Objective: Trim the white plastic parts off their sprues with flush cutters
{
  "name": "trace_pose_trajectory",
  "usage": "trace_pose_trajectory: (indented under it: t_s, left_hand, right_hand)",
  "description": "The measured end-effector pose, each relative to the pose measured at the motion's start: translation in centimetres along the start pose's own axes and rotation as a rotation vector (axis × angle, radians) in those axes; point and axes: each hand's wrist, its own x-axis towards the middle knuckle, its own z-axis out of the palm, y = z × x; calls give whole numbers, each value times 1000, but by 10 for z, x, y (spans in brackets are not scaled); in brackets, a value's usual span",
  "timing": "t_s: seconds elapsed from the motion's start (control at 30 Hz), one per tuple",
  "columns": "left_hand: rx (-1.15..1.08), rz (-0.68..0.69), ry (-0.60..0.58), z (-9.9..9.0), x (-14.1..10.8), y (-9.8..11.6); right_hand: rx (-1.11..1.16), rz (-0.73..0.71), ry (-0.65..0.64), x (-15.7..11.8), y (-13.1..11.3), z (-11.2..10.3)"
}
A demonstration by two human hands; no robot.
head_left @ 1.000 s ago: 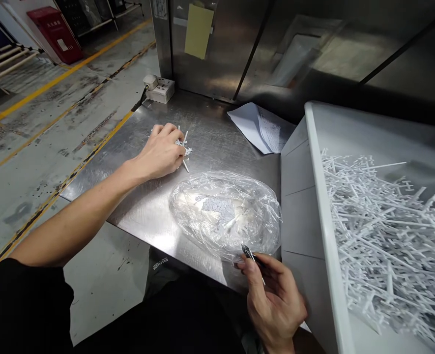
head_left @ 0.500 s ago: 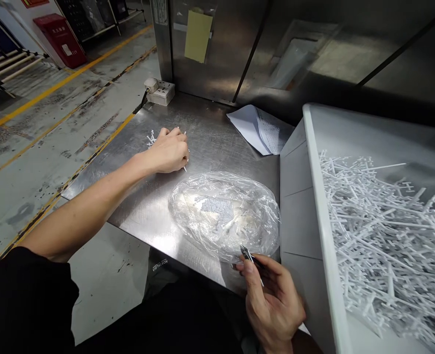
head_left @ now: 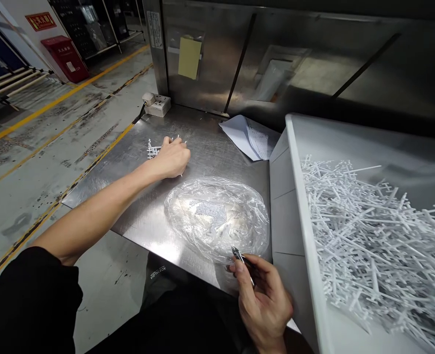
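Observation:
My left hand (head_left: 173, 158) is curled, palm down, over thin white plastic sprues (head_left: 153, 149) at the far left of the metal table. White tips stick out around its fingers, though the fingertips themselves are hidden. Near the table's front edge, my right hand (head_left: 263, 297) holds small metal nippers (head_left: 239, 255), with the jaws pointing up and left. Just beyond the nippers lies a clear plastic bag (head_left: 182, 216), spread out with a heap of tiny greyish pieces (head_left: 210, 211) on it.
To my right stands a large white bin (head_left: 294, 196), heaped with branching white sprues (head_left: 372, 246). Folded papers (head_left: 248, 137) lie behind the bag. A power socket block (head_left: 158, 105) sits at the back left corner, against a metal wall (head_left: 202, 93).
The view has shifted, so the bin and table appear farther left and lower. My left hand stays over the white sprues, with its fingers curled. My right hand keeps hold of the nippers.

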Motion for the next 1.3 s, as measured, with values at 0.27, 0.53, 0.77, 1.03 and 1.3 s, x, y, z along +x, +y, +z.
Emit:
trace_pose_trajectory:
  t_s: [0.27, 0.53, 0.77, 1.03, 1.3]
  left_hand:
    - [-57, 5, 163, 5, 4, -3]
    - [-223, 152, 401, -28, -50, 43]
    - [-179, 510, 330, 5, -66, 101]
    - [-471, 369, 508, 15, -43, 77]
    - [-696, 552, 704, -136, 9, 166]
  right_hand:
    - [12, -18, -4, 2, -3, 1]
    - [64, 39, -25, 5, -10, 4]
    - [39, 21, 10, 8, -18, 9]
    - [-30, -106, 55, 5, -2, 22]
    - [36, -237, 43, -4, 15, 29]
